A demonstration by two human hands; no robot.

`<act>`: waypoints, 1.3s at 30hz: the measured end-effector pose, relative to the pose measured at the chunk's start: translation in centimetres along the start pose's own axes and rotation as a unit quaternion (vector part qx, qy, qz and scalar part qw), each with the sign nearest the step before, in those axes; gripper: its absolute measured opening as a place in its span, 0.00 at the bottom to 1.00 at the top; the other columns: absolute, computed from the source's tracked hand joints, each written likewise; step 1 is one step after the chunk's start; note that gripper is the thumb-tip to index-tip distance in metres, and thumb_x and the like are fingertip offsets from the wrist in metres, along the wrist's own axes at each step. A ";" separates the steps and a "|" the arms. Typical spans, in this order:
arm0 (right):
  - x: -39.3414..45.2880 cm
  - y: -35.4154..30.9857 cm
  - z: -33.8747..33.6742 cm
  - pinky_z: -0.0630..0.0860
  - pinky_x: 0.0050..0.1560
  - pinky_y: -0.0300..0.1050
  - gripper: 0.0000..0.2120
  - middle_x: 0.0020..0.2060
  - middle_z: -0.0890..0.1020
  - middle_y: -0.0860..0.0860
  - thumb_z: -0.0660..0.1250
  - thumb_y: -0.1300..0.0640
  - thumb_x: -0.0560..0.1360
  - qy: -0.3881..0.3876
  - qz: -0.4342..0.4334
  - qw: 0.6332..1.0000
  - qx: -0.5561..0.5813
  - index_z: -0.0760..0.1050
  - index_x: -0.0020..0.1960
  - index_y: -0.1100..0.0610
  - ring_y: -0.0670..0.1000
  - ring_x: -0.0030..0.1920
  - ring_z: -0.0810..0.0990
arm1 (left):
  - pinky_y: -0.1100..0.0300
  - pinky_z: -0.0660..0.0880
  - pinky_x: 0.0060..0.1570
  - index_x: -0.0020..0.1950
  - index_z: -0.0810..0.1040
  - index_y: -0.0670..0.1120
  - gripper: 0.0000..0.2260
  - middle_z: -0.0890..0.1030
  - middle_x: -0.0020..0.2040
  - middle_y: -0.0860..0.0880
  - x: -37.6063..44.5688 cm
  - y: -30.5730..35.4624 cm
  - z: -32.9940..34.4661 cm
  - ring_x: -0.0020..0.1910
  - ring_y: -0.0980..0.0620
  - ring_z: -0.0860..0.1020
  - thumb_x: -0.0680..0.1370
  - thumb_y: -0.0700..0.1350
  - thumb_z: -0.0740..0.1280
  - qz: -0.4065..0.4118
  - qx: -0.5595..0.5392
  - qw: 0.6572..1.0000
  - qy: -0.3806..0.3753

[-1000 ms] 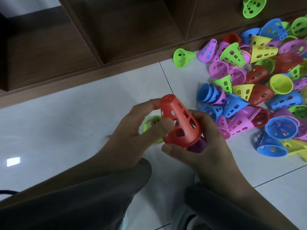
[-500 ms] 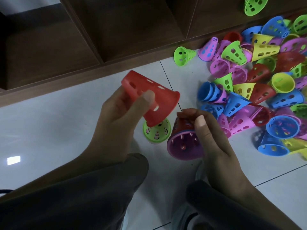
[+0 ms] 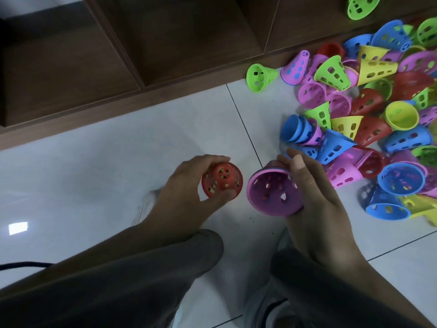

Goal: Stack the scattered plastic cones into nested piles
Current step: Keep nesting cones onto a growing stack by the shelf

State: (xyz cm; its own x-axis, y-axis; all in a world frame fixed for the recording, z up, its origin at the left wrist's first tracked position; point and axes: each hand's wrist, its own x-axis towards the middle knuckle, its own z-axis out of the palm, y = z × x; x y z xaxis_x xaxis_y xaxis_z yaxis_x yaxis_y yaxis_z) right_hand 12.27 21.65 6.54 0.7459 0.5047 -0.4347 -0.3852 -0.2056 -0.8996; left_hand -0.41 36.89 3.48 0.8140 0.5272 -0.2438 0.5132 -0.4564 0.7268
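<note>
Red cone point(image 3: 222, 179), gripped by the left hand point(image 3: 182, 197), sat on the floor just left of the purple nested pile point(image 3: 274, 189) held in the right hand point(image 3: 316, 209); nesting another cone seemingly came next.

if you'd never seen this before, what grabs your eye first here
First the bright heap of scattered cones, pink, blue, green, yellow and red, spread over the white floor at the right. Next, at centre, the left hand grips a red cone set down over the floor, while the right hand holds a pink cone, its open mouth turned to the camera. Dark wooden shelving runs behind.
</note>
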 end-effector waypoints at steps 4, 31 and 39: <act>-0.1 0.0 0.0 0.73 0.69 0.61 0.38 0.61 0.81 0.43 0.72 0.24 0.59 -0.013 -0.022 1.000 0.006 0.77 0.64 0.41 0.48 0.65 0.79 | 0.85 0.60 0.51 0.69 0.66 0.64 0.30 0.67 0.59 0.74 0.3 0.2 -0.8 0.59 0.77 0.65 0.69 0.71 0.65 0.015 0.006 1.000 -0.023; 1.9 -2.7 2.3 0.70 0.72 0.52 0.42 0.76 0.66 0.46 0.70 0.38 0.73 -0.195 -0.260 0.939 -0.113 0.56 0.79 0.50 0.49 0.75 0.67 | 0.58 0.82 0.50 0.60 0.79 0.59 0.28 0.83 0.57 0.55 0.9 2.7 -5.9 0.59 0.49 0.82 0.63 0.67 0.76 0.056 -0.319 0.944 -0.057; 2.6 1.2 -1.1 0.74 0.60 0.33 0.20 0.62 0.79 0.43 0.61 0.44 0.80 -0.030 -0.232 0.954 -0.187 0.71 0.67 0.53 0.46 0.65 0.77 | 0.71 0.72 0.61 0.66 0.69 0.68 0.34 0.75 0.65 0.66 0.9 -0.5 -2.4 0.67 0.62 0.73 0.62 0.67 0.76 0.093 -0.101 0.990 -0.033</act>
State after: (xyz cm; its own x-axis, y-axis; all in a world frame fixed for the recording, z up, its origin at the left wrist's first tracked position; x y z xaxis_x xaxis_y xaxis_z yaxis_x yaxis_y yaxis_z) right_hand 14.30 21.79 4.29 0.7527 0.6584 0.0078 0.2088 -0.2275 -0.9511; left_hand -0.56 39.32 4.45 0.9089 0.3964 -0.1294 0.2929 -0.3858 0.8749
